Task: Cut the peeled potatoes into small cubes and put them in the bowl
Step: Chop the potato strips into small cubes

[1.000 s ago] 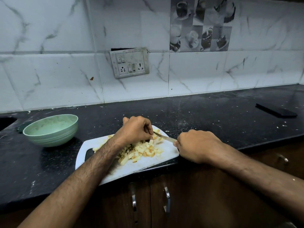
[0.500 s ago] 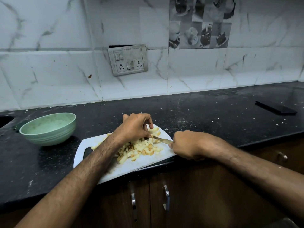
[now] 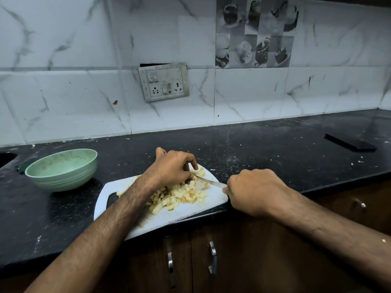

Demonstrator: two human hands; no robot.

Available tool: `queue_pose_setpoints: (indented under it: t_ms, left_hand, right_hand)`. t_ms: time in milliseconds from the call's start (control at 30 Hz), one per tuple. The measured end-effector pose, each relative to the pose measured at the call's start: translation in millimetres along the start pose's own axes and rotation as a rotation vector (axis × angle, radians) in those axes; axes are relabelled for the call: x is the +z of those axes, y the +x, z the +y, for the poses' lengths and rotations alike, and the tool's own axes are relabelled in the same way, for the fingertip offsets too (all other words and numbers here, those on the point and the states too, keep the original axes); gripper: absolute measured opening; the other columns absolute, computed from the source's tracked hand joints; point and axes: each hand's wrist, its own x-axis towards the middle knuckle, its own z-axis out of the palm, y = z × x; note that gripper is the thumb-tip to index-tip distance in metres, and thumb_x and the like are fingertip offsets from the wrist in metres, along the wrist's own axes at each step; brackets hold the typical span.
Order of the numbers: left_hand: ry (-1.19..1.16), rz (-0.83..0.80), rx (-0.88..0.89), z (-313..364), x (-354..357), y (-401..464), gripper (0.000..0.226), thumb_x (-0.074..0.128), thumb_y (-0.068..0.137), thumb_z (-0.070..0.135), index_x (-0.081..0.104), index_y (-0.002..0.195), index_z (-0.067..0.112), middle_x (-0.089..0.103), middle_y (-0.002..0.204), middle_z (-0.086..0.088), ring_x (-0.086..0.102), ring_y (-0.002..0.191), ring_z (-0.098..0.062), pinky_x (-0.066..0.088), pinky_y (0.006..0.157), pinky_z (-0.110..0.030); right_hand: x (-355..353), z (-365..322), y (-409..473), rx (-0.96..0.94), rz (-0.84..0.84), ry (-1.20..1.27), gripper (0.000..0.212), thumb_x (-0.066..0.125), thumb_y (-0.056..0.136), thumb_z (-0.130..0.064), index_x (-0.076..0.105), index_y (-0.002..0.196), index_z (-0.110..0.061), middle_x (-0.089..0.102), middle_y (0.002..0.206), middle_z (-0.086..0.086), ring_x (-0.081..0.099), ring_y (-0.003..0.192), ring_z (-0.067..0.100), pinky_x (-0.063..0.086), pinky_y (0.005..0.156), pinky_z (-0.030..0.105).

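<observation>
A white cutting board [image 3: 213,203] lies at the counter's front edge, its near corner overhanging. A heap of pale yellow potato cubes [image 3: 179,196] covers its middle. My left hand [image 3: 172,168] hunches over the far side of the heap, fingers curled down onto potato pieces; what it pinches is hidden beneath it. My right hand [image 3: 252,190] grips a knife [image 3: 208,181] by the handle, the thin blade pointing left under my left fingers. A light green bowl [image 3: 61,169] stands to the left of the board, with no cubes visible in it.
The black stone counter [image 3: 264,153] is dusted with white specks. A flat black object [image 3: 350,142] lies at the right rear. A sink cut-out [image 3: 6,158] shows at the far left. A switch plate [image 3: 164,82] hangs on the tiled wall. Cabinet doors with metal handles [image 3: 212,260] are below.
Both hands stay on the board; the knife blade has shifted slightly within the heap under my left fingers. The camera has tipped a little.
</observation>
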Motion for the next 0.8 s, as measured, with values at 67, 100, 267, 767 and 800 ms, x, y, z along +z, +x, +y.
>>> queue_pose_setpoints:
  t_ms: [67,100,267,767,800]
  left_hand:
    - [0.052,0.022,0.041,3,-6,-1,0.015,0.068,0.092,0.033,0.066,0.106,0.039,0.063,0.086,0.022,0.054,0.1,0.002,0.019,0.083,-0.037]
    - [0.039,0.013,0.069,3,-9,-2,0.018,0.068,0.091,0.033,0.066,0.107,0.042,0.058,0.092,0.021,0.052,0.103,0.001,0.019,0.084,-0.037]
    - [-0.247,-0.152,0.286,8,-27,-14,0.03,0.075,0.088,0.036,0.065,0.113,0.049,0.053,0.122,0.024,0.043,0.125,0.002,0.016,0.103,-0.031]
    - [-0.239,0.047,0.414,18,-10,-23,0.036,0.077,0.084,0.015,0.06,0.115,0.025,0.066,0.086,0.015,0.067,0.084,-0.006,0.053,0.078,-0.027]
    - [-0.25,0.053,0.409,18,-10,-24,0.036,0.076,0.084,0.013,0.06,0.115,0.023,0.066,0.086,0.014,0.067,0.084,-0.007,0.054,0.077,-0.027]
  right_hand:
    - [-3,3,1,0.005,0.024,0.008,0.038,0.029,0.104,-0.042,0.058,0.116,-0.019,0.063,0.117,0.006,0.061,0.106,0.029,0.039,0.074,0.038]
    - [-4,4,2,0.004,0.036,0.013,0.039,0.029,0.104,-0.043,0.058,0.115,-0.019,0.063,0.117,0.005,0.061,0.106,0.029,0.039,0.073,0.038]
    - [-5,5,4,-0.003,0.065,0.078,0.04,0.03,0.103,-0.046,0.06,0.114,-0.022,0.065,0.113,0.003,0.062,0.102,0.027,0.039,0.072,0.037]
    - [14,4,8,0.065,-0.025,0.337,0.039,0.032,0.101,-0.053,0.06,0.105,-0.025,0.055,0.093,0.0,0.055,0.087,0.025,0.042,0.075,0.039]
    - [15,5,8,0.07,-0.03,0.356,0.038,0.032,0.101,-0.053,0.059,0.103,-0.026,0.053,0.091,-0.001,0.053,0.085,0.025,0.042,0.075,0.039]
